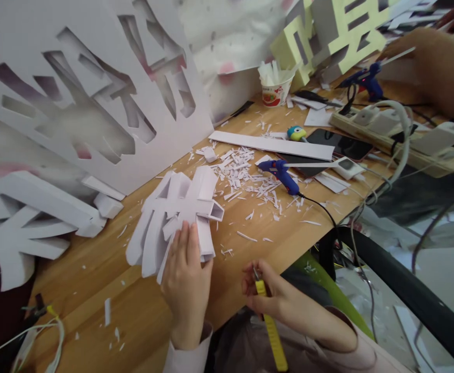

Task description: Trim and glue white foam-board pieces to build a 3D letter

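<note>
The left hand's (186, 285) fingers lie straight and side by side on the near part of the white character (184, 204), thumb slightly apart; they rest on it without gripping. The right hand's (269, 296) fingers curl round a yellow knife (274, 339), metal end up by the thumb and forefinger, clear of the character.

The character lies on the table (133, 321), at 12 o'clock from the left hand, which hides part of its near edge. From the character, shavings (237, 168) spread at 2 o'clock, with a blue glue gun (286, 177) just beyond them and a white strip (273, 145) beside it. A cup (274, 97) stands at 1 o'clock, a cut-out panel (165, 142) at 11, another white piece (13, 233) at 9.

The left hand is palm down, fingertips towards 12. The right hand comes in from 4 o'clock, near the table edge, knife tip towards 11.
</note>
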Available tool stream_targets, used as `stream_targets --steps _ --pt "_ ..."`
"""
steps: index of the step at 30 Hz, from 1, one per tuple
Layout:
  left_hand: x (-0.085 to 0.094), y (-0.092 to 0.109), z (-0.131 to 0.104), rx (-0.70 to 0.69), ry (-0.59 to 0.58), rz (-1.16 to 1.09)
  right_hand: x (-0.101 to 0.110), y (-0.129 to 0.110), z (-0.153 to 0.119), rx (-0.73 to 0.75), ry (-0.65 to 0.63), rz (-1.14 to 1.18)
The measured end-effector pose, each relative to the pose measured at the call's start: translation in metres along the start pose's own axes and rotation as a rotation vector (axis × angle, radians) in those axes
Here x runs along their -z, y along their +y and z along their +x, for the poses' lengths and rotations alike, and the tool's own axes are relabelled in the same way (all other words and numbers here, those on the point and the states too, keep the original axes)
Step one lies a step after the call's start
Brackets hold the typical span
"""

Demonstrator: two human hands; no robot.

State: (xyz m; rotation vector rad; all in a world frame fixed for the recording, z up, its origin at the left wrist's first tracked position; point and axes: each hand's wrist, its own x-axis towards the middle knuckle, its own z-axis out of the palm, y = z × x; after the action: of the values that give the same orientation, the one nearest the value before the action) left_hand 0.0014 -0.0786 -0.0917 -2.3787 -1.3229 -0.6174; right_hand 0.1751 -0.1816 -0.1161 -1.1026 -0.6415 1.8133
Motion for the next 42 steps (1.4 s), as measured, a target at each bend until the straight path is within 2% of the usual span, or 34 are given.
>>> stream_targets --steps 2,5,9,13,15,18,22,24,28,31,34,37,40,42 --pt "-0.013 -0.011 -0.003 -0.035 -0.024 0.024 -0.001 0.002 0.003 -0.076 -0.067 0.111" --pt "-0.02 -0.023 -0.009 -0.069 -0.041 0.008 -0.009 0.002 0.007 -0.118 -0.094 0.202" --pt "-0.017 -0.028 -0.016 -0.105 -0.113 -0.015 -0.023 0.012 0.006 -0.125 -0.035 0.207" --pt "-0.013 -0.029 -0.018 -0.155 -0.144 0.029 -0.032 0.021 0.0 -0.262 -0.186 0.141" --pt "-0.009 -0.032 -0.018 -0.172 -0.154 0.058 -0.03 0.017 -0.002 -0.261 -0.207 0.079" --pt "-0.003 -0.039 -0.017 -0.198 -0.147 0.11 -0.022 0.006 -0.003 -0.171 -0.124 -0.056" --pt "0.01 -0.044 -0.021 -0.236 -0.165 0.19 -0.015 0.0 -0.001 -0.038 0.058 -0.387" --pt "0.019 -0.041 -0.027 -0.243 -0.188 0.217 -0.015 0.002 -0.001 0.009 0.099 -0.483" --pt "0.035 -0.02 -0.04 -0.222 -0.27 0.292 -0.017 0.004 -0.003 0.0 0.034 -0.543" --pt "0.034 0.004 -0.043 -0.161 -0.266 0.33 -0.016 0.0 -0.007 0.002 0.005 -0.589" --pt "0.027 0.019 -0.038 -0.101 -0.277 0.323 -0.014 -0.005 -0.008 0.061 0.035 -0.656" --pt "0.023 0.017 -0.032 -0.155 -0.293 0.246 -0.012 -0.007 -0.008 0.063 0.071 -0.755" --pt "0.022 0.007 -0.03 -0.255 -0.24 0.134 -0.015 -0.001 -0.005 -0.042 0.071 -0.938" --pt "0.02 0.004 -0.031 -0.25 -0.198 0.115 -0.02 0.006 -0.002 -0.04 0.09 -1.104"
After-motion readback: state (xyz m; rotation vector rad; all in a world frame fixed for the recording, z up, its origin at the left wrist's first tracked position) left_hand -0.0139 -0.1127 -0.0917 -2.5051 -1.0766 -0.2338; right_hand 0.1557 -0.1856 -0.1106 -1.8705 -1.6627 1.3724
